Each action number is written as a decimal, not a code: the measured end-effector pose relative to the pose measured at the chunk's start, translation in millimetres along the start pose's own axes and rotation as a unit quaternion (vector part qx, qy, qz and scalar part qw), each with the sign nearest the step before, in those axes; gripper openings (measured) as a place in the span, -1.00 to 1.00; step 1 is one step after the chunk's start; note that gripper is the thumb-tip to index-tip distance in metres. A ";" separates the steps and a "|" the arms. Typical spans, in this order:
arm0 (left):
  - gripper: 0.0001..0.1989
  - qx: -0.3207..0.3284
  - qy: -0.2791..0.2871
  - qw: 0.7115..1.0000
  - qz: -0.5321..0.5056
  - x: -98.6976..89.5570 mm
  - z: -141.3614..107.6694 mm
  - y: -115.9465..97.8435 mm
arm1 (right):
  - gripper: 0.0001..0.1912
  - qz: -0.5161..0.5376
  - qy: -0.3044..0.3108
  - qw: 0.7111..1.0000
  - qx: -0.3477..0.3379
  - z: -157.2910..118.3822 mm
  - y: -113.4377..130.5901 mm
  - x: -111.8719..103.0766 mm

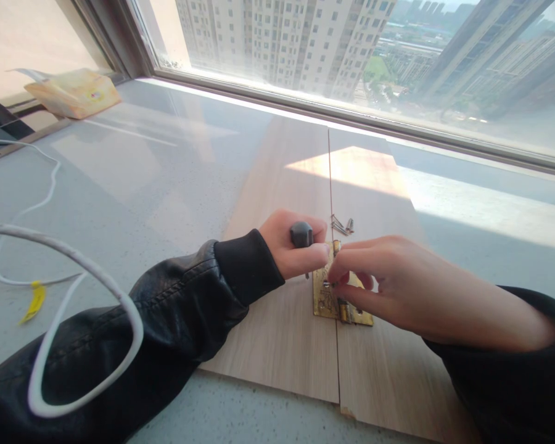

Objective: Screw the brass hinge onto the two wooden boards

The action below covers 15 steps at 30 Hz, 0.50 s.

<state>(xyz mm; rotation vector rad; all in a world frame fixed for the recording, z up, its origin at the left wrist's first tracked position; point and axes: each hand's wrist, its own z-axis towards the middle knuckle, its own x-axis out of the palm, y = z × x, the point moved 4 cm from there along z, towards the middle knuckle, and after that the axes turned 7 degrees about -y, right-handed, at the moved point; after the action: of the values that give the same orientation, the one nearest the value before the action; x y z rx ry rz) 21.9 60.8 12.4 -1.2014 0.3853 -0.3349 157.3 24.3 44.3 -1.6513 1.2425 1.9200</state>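
Note:
A brass-coloured hinge lies across the seam between two pale wooden boards. My left hand is closed around a screwdriver; its dark rounded handle end points up and most of its shaft is hidden. Over the hinge, my right hand pinches a small screw against the left leaf. Whether the screw sits in a hole, I cannot tell. Several loose screws lie on the boards just beyond the hinge, close to both hands.
A white cable loops across my left sleeve, with a yellow tag near it on the speckled countertop. At the far left stands a tissue pack. A window frame borders the far edge.

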 end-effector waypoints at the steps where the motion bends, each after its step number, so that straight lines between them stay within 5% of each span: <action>1: -0.77 0.000 -0.001 1.000 0.000 -0.1 0.0 0.1 | -0.83 0.004 0.003 1.000 0.001 0.7 0.5 1.3; 15: -0.77 -0.008 -0.005 1.000 0.004 0.0 0.2 0.7 | -0.78 0.002 -0.014 1.000 -0.027 0.0 4.4 6.9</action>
<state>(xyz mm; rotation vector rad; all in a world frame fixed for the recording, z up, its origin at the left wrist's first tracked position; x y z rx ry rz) 22.1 61.2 11.8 -1.2159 0.3850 -0.3196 152.2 19.9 39.7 -1.6438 1.1945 1.9886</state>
